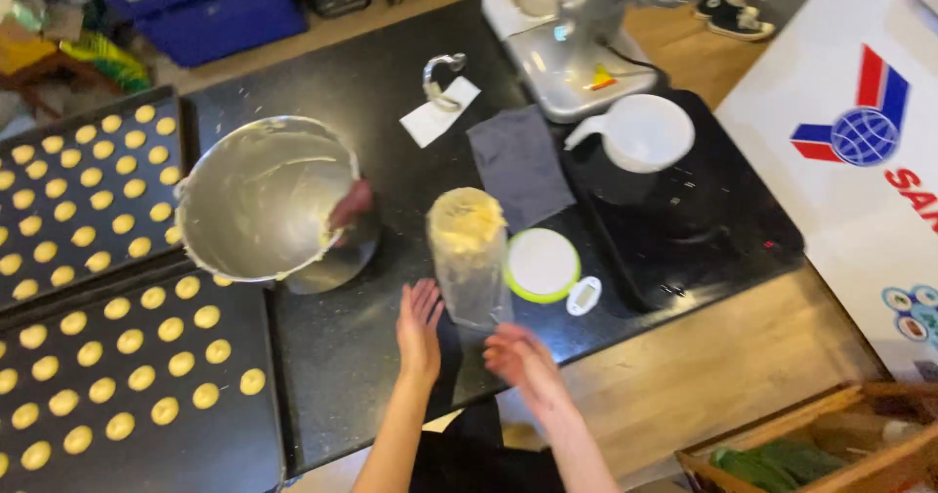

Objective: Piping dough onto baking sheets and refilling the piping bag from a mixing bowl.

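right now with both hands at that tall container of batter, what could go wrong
The tall clear container, heaped with pale batter, stands upright between the left hand and right hand; neither grips it, so a knock might tip it. The green-rimmed scale sits right beside it and could get smeared. The tilted metal bowl leans close to the trays of piped dough and could slide.

A black counter (pixel 371 356) is shown at frame centre. Upon it are set two dark baking trays (pixel 234 434) at left, a steel bowl (pixel 259 195), a filled clear bag (pixel 467 254), a round scale (pixel 542 263), a grey cloth (pixel 518 166), and a stand mixer (pixel 567 53) at top.
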